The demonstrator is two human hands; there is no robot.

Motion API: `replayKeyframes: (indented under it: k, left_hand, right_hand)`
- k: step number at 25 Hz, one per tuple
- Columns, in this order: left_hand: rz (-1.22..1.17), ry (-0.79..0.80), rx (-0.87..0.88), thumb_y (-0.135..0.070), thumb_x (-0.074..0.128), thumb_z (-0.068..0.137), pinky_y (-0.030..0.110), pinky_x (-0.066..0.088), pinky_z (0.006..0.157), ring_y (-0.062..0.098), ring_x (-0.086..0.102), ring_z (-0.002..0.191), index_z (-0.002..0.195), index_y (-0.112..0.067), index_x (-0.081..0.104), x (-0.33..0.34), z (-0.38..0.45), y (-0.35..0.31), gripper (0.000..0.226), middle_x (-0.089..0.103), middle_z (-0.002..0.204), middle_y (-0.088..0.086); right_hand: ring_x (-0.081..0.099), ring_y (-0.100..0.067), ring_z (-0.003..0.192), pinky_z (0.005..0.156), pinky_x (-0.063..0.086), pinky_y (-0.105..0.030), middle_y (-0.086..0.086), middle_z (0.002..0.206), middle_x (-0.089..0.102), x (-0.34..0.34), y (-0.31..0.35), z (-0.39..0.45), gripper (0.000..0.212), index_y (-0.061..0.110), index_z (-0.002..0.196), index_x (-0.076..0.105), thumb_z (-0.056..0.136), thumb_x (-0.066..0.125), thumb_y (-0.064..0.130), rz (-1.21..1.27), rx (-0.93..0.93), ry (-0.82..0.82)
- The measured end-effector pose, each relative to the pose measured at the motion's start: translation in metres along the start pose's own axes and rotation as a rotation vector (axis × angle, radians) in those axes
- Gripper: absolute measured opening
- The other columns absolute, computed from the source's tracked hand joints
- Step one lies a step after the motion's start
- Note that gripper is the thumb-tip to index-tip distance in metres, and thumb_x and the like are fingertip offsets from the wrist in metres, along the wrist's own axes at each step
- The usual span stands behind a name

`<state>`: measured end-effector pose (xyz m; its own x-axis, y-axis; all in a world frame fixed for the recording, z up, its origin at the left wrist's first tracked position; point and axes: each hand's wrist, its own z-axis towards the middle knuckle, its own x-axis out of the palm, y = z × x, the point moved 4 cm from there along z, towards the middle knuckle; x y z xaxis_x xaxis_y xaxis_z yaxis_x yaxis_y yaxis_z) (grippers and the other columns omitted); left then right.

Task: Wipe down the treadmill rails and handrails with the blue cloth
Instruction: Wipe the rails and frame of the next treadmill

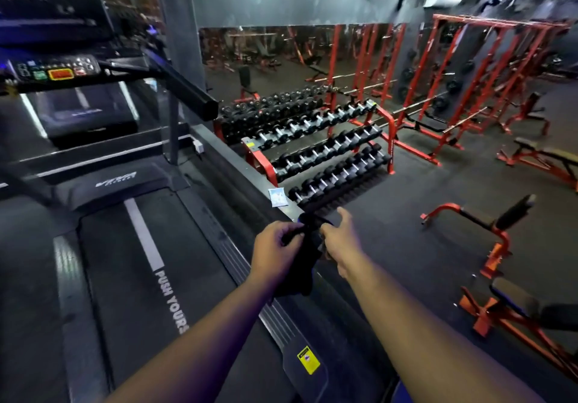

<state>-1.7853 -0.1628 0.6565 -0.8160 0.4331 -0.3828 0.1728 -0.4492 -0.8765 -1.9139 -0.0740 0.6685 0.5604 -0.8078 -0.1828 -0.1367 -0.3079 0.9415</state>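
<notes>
A dark blue cloth (305, 262) hangs between both hands above the treadmill's right side rail (240, 265). My left hand (275, 251) pinches the cloth's upper left edge. My right hand (339, 238) grips its upper right part with the fingers partly spread. The cloth droops down to about the rail and looks nearly black in this light. The right handrail (184, 88) runs from the console toward me at upper left, apart from both hands. The treadmill belt (137, 277) lies to the left of my arms.
The console (56, 71) with lit buttons sits at upper left. A red dumbbell rack (316, 149) stands just beyond the ledge, which carries a small white packet (277, 197). Red benches (488, 230) and squat racks (453, 90) fill the floor on the right.
</notes>
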Motion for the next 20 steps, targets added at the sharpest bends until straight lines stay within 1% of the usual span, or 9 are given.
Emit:
replayKeyframes:
  k: [2, 5, 7, 9, 11, 13, 16, 18, 20]
  left_hand:
    - [0.024, 0.011, 0.008, -0.026, 0.076, 0.084, 0.028, 0.052, 0.087, 0.007, 0.062, 0.094, 0.111, -0.023, 0.074, -0.006, -0.009, 0.002, 0.027, 0.066, 0.097, -0.010]
    - [0.188, 0.200, 0.087, -0.041, 0.079, 0.078, 0.020, 0.045, 0.088, 0.008, 0.054, 0.102, 0.136, -0.020, 0.058, 0.001, -0.027, 0.005, 0.065, 0.053, 0.111, -0.005]
    - [0.369, 0.149, 0.131, -0.031, 0.074, 0.081, 0.020, 0.042, 0.082, 0.012, 0.056, 0.102, 0.137, -0.023, 0.057, 0.000, -0.025, 0.003, 0.059, 0.053, 0.113, -0.005]
    - [0.443, 0.071, 0.097, -0.022, 0.067, 0.084, 0.021, 0.041, 0.080, 0.011, 0.058, 0.100, 0.129, -0.026, 0.063, 0.000, -0.013, -0.004, 0.046, 0.058, 0.111, -0.006]
    - [0.387, 0.025, 0.040, -0.015, 0.064, 0.082, 0.022, 0.043, 0.083, 0.012, 0.061, 0.100, 0.121, -0.024, 0.070, 0.005, 0.004, -0.011, 0.040, 0.064, 0.106, -0.005]
    - [0.257, -0.012, -0.011, -0.013, 0.064, 0.080, 0.027, 0.048, 0.088, 0.017, 0.065, 0.100, 0.112, -0.020, 0.075, 0.011, 0.023, -0.014, 0.035, 0.070, 0.102, -0.001]
    - [0.176, -0.007, -0.065, -0.003, 0.068, 0.082, 0.033, 0.054, 0.087, 0.016, 0.068, 0.096, 0.106, -0.018, 0.076, 0.018, 0.040, -0.021, 0.029, 0.073, 0.099, 0.002]
    - [0.158, 0.012, -0.093, 0.007, 0.064, 0.081, 0.022, 0.053, 0.076, 0.006, 0.068, 0.087, 0.104, -0.019, 0.076, 0.023, 0.048, -0.026, 0.037, 0.072, 0.098, 0.000]
    - [0.142, 0.025, -0.115, 0.010, 0.063, 0.080, 0.012, 0.048, 0.068, -0.004, 0.065, 0.078, 0.100, -0.024, 0.076, 0.028, 0.054, -0.028, 0.042, 0.071, 0.095, -0.004]
  right_hand:
    - [0.051, -0.014, 0.052, 0.041, 0.040, -0.023, -0.009, 0.084, 0.063, 0.015, -0.001, -0.001, 0.061, 0.033, 0.143, 0.038, 0.089, 0.050, 0.006, -0.005, 0.001, 0.055]
    - [0.057, -0.016, 0.062, 0.045, 0.046, -0.025, -0.009, 0.088, 0.065, 0.029, -0.003, 0.001, 0.035, 0.023, 0.119, 0.056, 0.092, 0.049, 0.003, 0.079, 0.060, 0.153]
    - [0.061, -0.019, 0.066, 0.045, 0.049, -0.025, -0.011, 0.086, 0.065, 0.033, -0.002, 0.003, 0.020, 0.016, 0.107, 0.062, 0.095, 0.049, 0.005, 0.127, 0.091, 0.252]
    - [0.064, -0.020, 0.070, 0.047, 0.051, -0.026, -0.010, 0.088, 0.066, 0.027, 0.000, 0.010, 0.014, 0.014, 0.102, 0.064, 0.099, 0.051, 0.011, 0.099, 0.058, 0.355]
    - [0.069, -0.022, 0.073, 0.054, 0.054, -0.029, -0.011, 0.093, 0.071, 0.009, 0.008, 0.026, 0.014, 0.016, 0.100, 0.065, 0.101, 0.052, 0.021, -0.018, -0.077, 0.466]
    - [0.071, -0.020, 0.073, 0.064, 0.053, -0.028, -0.007, 0.089, 0.074, -0.017, 0.018, 0.051, 0.018, 0.020, 0.100, 0.064, 0.101, 0.053, 0.034, -0.235, -0.311, 0.626]
    - [0.062, -0.007, 0.079, 0.072, 0.048, -0.024, 0.012, 0.084, 0.062, -0.046, 0.021, 0.087, 0.031, 0.027, 0.115, 0.062, 0.092, 0.061, 0.049, -0.740, -0.677, 0.825]
    - [0.054, -0.012, 0.090, 0.079, 0.048, -0.033, 0.009, 0.093, 0.054, -0.050, 0.018, 0.110, 0.048, 0.028, 0.129, 0.057, 0.089, 0.063, 0.053, -1.037, -0.840, 0.881]
    - [0.048, -0.018, 0.106, 0.090, 0.046, -0.040, 0.002, 0.107, 0.051, -0.048, 0.024, 0.128, 0.049, 0.030, 0.131, 0.053, 0.090, 0.059, 0.056, -1.220, -1.029, 0.833]
